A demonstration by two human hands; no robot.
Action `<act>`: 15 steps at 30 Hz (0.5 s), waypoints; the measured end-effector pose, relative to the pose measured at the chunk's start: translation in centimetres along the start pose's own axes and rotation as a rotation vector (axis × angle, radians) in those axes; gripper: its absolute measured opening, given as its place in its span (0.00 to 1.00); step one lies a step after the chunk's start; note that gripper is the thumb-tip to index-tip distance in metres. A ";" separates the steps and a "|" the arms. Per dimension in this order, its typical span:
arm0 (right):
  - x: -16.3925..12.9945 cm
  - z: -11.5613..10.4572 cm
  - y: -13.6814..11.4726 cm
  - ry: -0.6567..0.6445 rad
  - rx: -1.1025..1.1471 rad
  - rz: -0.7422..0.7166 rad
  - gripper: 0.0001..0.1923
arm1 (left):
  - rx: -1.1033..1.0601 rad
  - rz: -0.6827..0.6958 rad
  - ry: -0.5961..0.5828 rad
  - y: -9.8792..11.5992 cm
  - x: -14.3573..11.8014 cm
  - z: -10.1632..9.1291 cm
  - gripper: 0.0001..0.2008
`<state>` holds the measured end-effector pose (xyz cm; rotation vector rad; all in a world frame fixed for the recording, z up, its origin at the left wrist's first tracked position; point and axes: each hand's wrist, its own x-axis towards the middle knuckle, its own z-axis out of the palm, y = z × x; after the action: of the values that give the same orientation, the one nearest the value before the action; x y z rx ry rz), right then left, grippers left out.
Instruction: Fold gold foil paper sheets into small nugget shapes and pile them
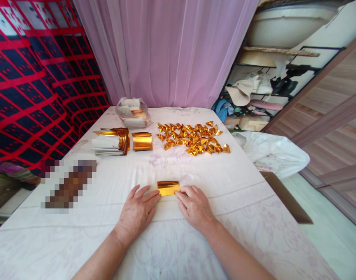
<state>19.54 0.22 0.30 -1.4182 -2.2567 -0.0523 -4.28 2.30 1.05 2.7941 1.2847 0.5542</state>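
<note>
The gold sheet (168, 187) lay on the table (166, 249) between the hands. The left hand (137, 210) and right hand (197, 206) were apart, fingertips at the sheet's near corners and covering them; I couldn't tell whether the right thumb pinched it. The lower edge cut off both forearms. Beyond, folded pieces (193, 137) overlapped too closely to count, near a small stack (142, 141) and a larger pile (106, 145). A bag (131, 121) blurred its contents; pixelation masked something at left.

Curtained and brightly lit.
A mauve curtain (172, 50) spans the back, red-and-navy cloth (78, 72) hangs left; at right, a crowded rack (283, 51), wood-grain panels (329, 136), pale floor (326, 241).
</note>
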 end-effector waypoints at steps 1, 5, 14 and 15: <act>-0.1 0.0 0.1 0.005 0.001 0.003 0.12 | -0.005 0.011 -0.005 -0.2 -0.1 0.0 0.18; -0.4 -0.1 0.4 0.012 0.003 0.006 0.12 | -0.050 0.048 -0.043 -0.8 -0.2 -0.3 0.19; -0.4 -0.8 0.7 0.144 0.017 0.048 0.11 | -0.021 0.076 -0.041 0.3 0.4 -0.7 0.18; -0.3 -0.9 0.6 0.147 0.038 0.021 0.12 | -0.017 0.080 -0.049 0.4 0.5 -0.7 0.18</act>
<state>20.46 -0.04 0.84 -1.3723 -2.1120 -0.1022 -3.93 2.32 1.89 2.8368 1.1587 0.4944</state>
